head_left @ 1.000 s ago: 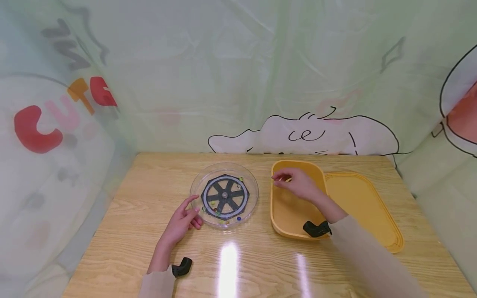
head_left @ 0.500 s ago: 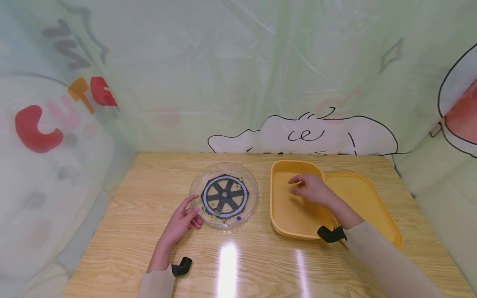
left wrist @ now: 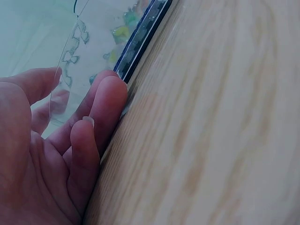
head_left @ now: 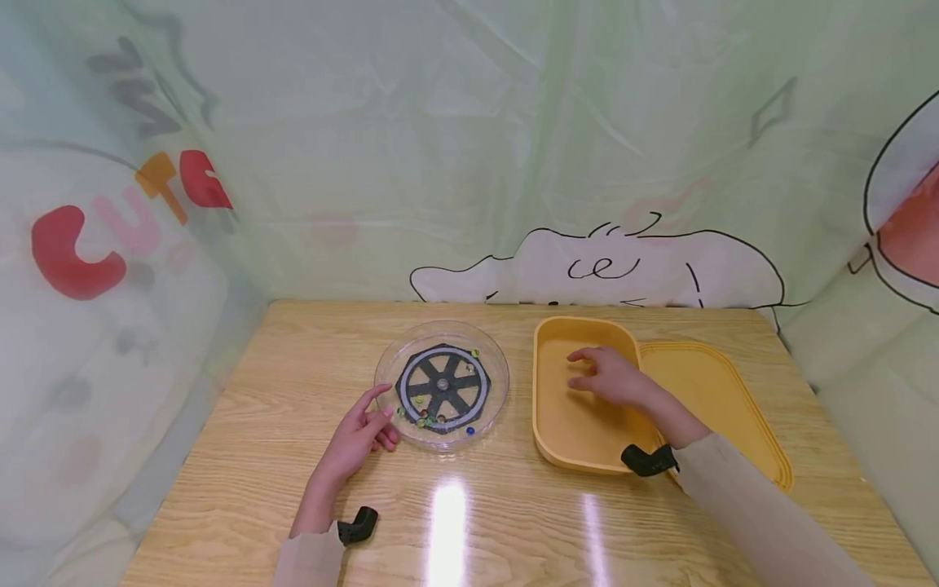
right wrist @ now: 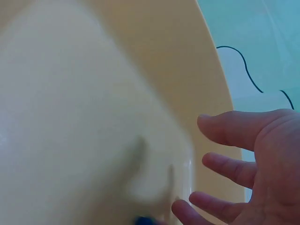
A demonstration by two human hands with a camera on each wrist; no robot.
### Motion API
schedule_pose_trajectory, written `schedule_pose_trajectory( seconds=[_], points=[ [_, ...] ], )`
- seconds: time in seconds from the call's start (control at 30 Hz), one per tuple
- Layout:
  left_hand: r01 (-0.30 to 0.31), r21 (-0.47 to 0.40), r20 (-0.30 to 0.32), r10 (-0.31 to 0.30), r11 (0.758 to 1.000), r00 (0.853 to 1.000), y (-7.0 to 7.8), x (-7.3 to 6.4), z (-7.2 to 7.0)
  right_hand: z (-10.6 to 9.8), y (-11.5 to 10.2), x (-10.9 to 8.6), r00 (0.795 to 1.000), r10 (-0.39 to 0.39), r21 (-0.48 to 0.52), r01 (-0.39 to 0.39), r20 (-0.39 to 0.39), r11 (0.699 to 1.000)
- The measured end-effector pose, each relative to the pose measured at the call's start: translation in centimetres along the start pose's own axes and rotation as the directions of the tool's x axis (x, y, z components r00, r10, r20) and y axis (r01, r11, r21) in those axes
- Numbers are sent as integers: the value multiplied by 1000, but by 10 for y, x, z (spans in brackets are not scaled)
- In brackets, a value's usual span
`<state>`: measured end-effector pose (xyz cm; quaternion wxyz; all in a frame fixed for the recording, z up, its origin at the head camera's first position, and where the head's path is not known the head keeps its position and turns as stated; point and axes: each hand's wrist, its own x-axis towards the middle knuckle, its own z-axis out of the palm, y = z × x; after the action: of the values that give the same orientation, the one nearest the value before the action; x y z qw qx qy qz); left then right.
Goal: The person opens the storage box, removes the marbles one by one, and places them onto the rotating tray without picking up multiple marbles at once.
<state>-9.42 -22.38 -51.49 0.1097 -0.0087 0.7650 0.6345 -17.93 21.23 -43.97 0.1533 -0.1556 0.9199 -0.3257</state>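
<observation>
My left hand (head_left: 354, 444) holds the left rim of a round clear dish (head_left: 501, 367), with index finger and thumb at its edge and the other fingers curled outside near the table. In the dish sit several small coloured marbles (head_left: 470, 430) and a dark spoked disc (head_left: 456, 399). My right hand (head_left: 614, 377) reaches into a yellow tub (head_left: 559, 444), its fingers spread and thumb and index apart in the head view. In the right wrist view a small blurred blue thing (right wrist: 144, 220) shows by the fingertips at the lower edge; whether a finger touches it I cannot tell.
A yellow lid (head_left: 697, 383) lies flat right of the tub, which partly overlaps it. Everything stands on a wooden table (head_left: 308, 342). A printed curtain (head_left: 367, 163) hangs along the back and sides.
My right hand has moved right and slightly down from the tub's left side to over its middle. Some marbles in the dish have shifted near its front. The left hand stays put.
</observation>
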Motion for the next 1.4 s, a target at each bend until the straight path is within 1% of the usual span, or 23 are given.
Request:
schedule_pose_trajectory(
  seconds=[0.07,0.17,0.37,0.47,0.53,0.67,0.73,0.8,0.9,1.0,1.1,1.13,1.2,1.27,1.4],
  points=[
    [2,-2,-1,-2,1000,1000,0,0,-1,0,-3,-1,1000,-6,19,6,7,1000],
    [8,-2,2,-8,1000,1000,1,0,-1,-2,-6,-3,1000,9,52,-10,30,999],
    [15,-2,5,-15,1000,1000,2,-1,-2,-5,-7,-7,997,12,80,-18,74,997],
    [12,0,4,-12,1000,1000,2,-1,-2,-7,-6,-9,994,2,87,-12,111,996],
    [9,2,4,-9,1000,1000,2,-1,-2,-9,-5,-10,990,2,84,-14,144,996],
    [5,7,1,-5,1000,1000,2,-1,-1,-12,-7,-12,975,9,62,-24,223,998],
    [3,6,0,-3,1000,1000,1,-1,-1,-13,-9,-12,966,28,44,-41,256,998],
    [1,9,0,-1,1000,1000,2,-1,-1,-14,-11,-12,958,30,17,-37,285,999],
    [-1,12,-1,1,1000,1000,3,-1,-1,-14,-15,-13,943,33,-25,-26,331,999],
    [-3,14,1,3,1000,1000,3,-1,-1,-14,-16,-14,928,25,-40,-11,371,999],
    [-4,13,1,4,1000,1000,3,-1,0,-13,-16,-15,912,26,-18,-21,410,1000],
    [-4,13,2,4,1000,1000,3,-1,0,-12,-16,-15,905,35,-5,-37,424,999],
    [-3,13,0,3,1000,1000,2,-1,0,-11,-15,-16,886,51,24,-69,460,997],
    [-1,12,-2,1,1000,1000,2,0,0,-9,-14,-16,861,76,52,-118,503,992],
    [-2,13,-2,2,1000,1000,2,0,1,-5,-13,-17,798,150,73,-236,584,969]
  ],
)
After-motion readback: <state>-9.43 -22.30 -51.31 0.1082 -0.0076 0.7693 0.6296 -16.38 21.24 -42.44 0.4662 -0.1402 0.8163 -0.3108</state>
